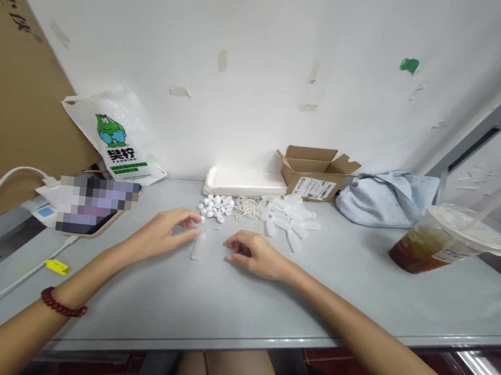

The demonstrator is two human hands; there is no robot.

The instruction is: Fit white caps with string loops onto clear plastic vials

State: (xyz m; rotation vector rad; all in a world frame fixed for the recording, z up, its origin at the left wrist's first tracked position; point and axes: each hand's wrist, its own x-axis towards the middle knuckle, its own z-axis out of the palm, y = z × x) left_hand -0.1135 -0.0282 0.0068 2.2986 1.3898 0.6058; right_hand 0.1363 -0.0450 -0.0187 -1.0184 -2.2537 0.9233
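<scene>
On the grey table a small translucent plastic bottle (197, 247) lies between my two hands, with a thin white piece (212, 229) by its upper end. My left hand (170, 228) rests just left of it, thumb and fingers apart; a white cap (203, 219) sits at its fingertips, and I see no firm grip on it. To the right of the bottle is my right hand (259, 255), fingers loosely bent and apart from the thumb, nothing visible in them. Beyond the hands lie a pile of white caps (216, 206), a heap of thin white pieces (248, 209) and several translucent bottles (289, 218).
A stack of white trays (246, 182) and an open cardboard box (312, 176) stand against the wall. At right are a blue cloth bag (386, 199) and a lidded drink cup (442, 240). A phone (100, 210), its cable and a white plastic bag (119, 138) occupy the left.
</scene>
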